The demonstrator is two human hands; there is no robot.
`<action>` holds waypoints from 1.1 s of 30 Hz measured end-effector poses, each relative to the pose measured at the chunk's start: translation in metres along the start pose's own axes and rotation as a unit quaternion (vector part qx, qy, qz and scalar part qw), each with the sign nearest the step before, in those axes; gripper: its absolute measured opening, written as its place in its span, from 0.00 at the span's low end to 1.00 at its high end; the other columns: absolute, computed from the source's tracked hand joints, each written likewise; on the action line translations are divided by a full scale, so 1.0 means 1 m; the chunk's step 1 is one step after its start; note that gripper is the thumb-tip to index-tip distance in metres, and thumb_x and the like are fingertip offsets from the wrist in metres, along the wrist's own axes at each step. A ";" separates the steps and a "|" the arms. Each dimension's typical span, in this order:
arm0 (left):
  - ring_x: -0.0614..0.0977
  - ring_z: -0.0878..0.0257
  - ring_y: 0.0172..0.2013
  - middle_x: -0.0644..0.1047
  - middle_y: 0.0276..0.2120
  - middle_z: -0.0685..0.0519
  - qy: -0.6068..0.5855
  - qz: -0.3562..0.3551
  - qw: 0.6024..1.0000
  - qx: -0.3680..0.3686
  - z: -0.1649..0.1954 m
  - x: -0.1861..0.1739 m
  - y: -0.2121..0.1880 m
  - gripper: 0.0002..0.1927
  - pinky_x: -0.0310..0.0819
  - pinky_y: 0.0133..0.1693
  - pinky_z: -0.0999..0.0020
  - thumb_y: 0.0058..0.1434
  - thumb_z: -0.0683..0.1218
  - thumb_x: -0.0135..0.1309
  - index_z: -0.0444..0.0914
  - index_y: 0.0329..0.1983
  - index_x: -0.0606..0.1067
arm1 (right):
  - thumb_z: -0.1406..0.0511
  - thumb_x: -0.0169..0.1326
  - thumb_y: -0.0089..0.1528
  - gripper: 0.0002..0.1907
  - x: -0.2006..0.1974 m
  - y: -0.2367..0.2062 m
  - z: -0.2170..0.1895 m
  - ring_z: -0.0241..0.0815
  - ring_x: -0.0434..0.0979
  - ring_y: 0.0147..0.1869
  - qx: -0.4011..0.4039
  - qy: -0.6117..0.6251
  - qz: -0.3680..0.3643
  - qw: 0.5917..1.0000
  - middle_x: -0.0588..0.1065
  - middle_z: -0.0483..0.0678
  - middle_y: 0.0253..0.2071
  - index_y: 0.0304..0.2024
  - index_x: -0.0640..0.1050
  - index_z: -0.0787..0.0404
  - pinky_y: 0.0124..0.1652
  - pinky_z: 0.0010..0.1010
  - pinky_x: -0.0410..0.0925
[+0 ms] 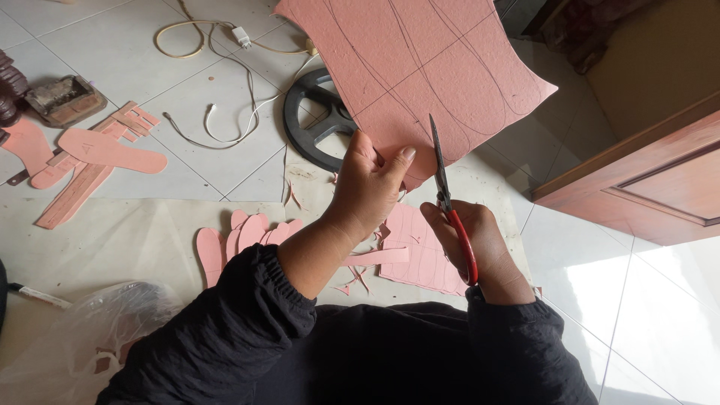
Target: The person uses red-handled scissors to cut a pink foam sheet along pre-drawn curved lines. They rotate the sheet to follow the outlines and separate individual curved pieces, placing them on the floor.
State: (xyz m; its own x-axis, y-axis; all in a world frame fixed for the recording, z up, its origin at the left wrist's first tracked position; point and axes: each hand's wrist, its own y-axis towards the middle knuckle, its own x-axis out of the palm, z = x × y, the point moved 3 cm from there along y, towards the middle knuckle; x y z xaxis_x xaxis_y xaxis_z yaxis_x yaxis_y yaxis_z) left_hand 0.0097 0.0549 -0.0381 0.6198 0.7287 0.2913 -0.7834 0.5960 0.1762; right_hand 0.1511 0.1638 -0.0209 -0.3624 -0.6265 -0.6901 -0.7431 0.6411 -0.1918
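**Pink sheet cut with scissors**

Red-handled scissors (450, 202) are gripped in the right hand (469, 240), fingers closed through the handles. The pink sheet (420, 67) is pinched at its near edge by the left hand (367, 187), above the tiled floor (187, 90). Cut insoles (240, 236) lie beneath.

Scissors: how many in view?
1. The red-handled scissors are in the right hand, blades at the edge of the pink sheet held by the left hand. Others may be hidden.

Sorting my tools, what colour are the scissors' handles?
Red, on the scissors in the right hand; head view.
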 end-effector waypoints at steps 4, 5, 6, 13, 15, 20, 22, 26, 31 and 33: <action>0.82 0.68 0.41 0.78 0.44 0.46 0.005 -0.023 1.000 0.007 0.004 -0.002 0.002 0.16 0.81 0.42 0.72 0.68 0.44 0.52 0.32 0.53 0.63 | 0.49 0.55 0.63 0.26 0.002 0.001 0.001 0.34 0.64 0.18 0.007 -0.004 -0.009 1.000 0.67 0.45 0.14 0.22 0.75 0.64 0.21 0.30 0.61; 0.82 0.67 0.41 0.78 0.44 0.46 0.014 -0.029 0.999 -0.002 0.004 -0.004 0.002 0.17 0.81 0.42 0.72 0.67 0.44 0.52 0.32 0.54 0.63 | 0.49 0.55 0.63 0.26 0.002 0.001 0.001 0.35 0.66 0.19 0.003 0.003 -0.016 1.000 0.67 0.45 0.15 0.23 0.75 0.64 0.22 0.30 0.63; 0.82 0.66 0.40 0.79 0.43 0.46 0.067 -0.036 0.997 -0.001 0.005 -0.005 0.002 0.16 0.80 0.41 0.71 0.67 0.44 0.53 0.32 0.53 0.64 | 0.48 0.54 0.63 0.27 0.003 0.001 0.001 0.35 0.67 0.20 -0.002 0.010 -0.023 1.000 0.68 0.45 0.15 0.23 0.75 0.64 0.23 0.29 0.64; 0.81 0.66 0.43 0.79 0.46 0.48 0.114 -0.095 0.986 0.080 0.010 -0.010 0.003 0.18 0.78 0.45 0.70 0.67 0.43 0.55 0.32 0.55 0.65 | 0.47 0.46 0.67 0.28 0.010 -0.002 0.000 0.37 0.69 0.28 -0.118 0.145 -0.126 0.974 0.70 0.46 0.22 0.25 0.73 0.63 0.32 0.30 0.65; 0.81 0.67 0.38 0.79 0.42 0.49 0.135 -0.093 0.986 0.041 0.008 -0.012 0.004 0.18 0.78 0.40 0.70 0.66 0.44 0.55 0.33 0.54 0.66 | 0.48 0.46 0.67 0.27 0.012 -0.002 0.000 0.37 0.69 0.29 -0.119 0.155 -0.135 0.971 0.70 0.46 0.23 0.26 0.73 0.62 0.33 0.30 0.65; 0.80 0.68 0.32 0.79 0.37 0.49 0.167 -0.088 0.981 0.048 0.013 -0.013 0.005 0.17 0.79 0.34 0.72 0.66 0.45 0.57 0.32 0.50 0.66 | 0.49 0.43 0.68 0.29 0.013 -0.002 -0.003 0.37 0.70 0.27 -0.106 0.160 -0.128 0.973 0.71 0.47 0.21 0.24 0.74 0.64 0.30 0.29 0.66; 0.80 0.69 0.28 0.79 0.36 0.49 0.164 -0.082 0.983 0.007 0.012 -0.014 0.006 0.17 0.78 0.29 0.72 0.65 0.46 0.56 0.32 0.50 0.66 | 0.49 0.43 0.68 0.29 0.014 -0.003 -0.004 0.38 0.70 0.24 -0.099 0.165 -0.129 0.973 0.71 0.48 0.20 0.23 0.74 0.64 0.28 0.29 0.66; 0.78 0.69 0.24 0.79 0.33 0.50 0.146 -0.080 0.986 -0.032 0.013 -0.016 0.006 0.17 0.76 0.24 0.72 0.64 0.46 0.56 0.32 0.49 0.66 | 0.50 0.42 0.69 0.31 0.017 -0.004 -0.008 0.38 0.70 0.20 -0.094 0.172 -0.128 0.972 0.71 0.49 0.17 0.20 0.72 0.64 0.26 0.29 0.65; 0.77 0.69 0.25 0.78 0.34 0.50 0.124 -0.083 0.988 -0.035 0.010 -0.018 0.008 0.17 0.75 0.24 0.71 0.64 0.44 0.55 0.33 0.50 0.66 | 0.50 0.44 0.68 0.30 0.023 -0.003 -0.010 0.39 0.70 0.18 -0.076 0.164 -0.110 0.977 0.71 0.50 0.15 0.18 0.71 0.64 0.22 0.30 0.65; 0.78 0.69 0.29 0.78 0.36 0.50 0.137 -0.081 0.987 -0.019 0.008 -0.020 0.009 0.16 0.77 0.29 0.71 0.65 0.44 0.56 0.33 0.50 0.66 | 0.50 0.45 0.68 0.30 0.023 -0.003 -0.010 0.39 0.70 0.17 -0.059 0.155 -0.098 0.981 0.71 0.50 0.14 0.19 0.72 0.64 0.21 0.30 0.65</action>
State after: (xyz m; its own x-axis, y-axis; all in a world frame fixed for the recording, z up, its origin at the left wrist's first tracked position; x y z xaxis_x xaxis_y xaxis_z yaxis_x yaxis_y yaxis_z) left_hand -0.0098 0.0431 -0.0348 0.7294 0.6840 -0.0048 -0.6745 0.7204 0.1617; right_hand 0.1391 0.1431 -0.0291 -0.3453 -0.8493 -0.3994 -0.8689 0.4501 -0.2060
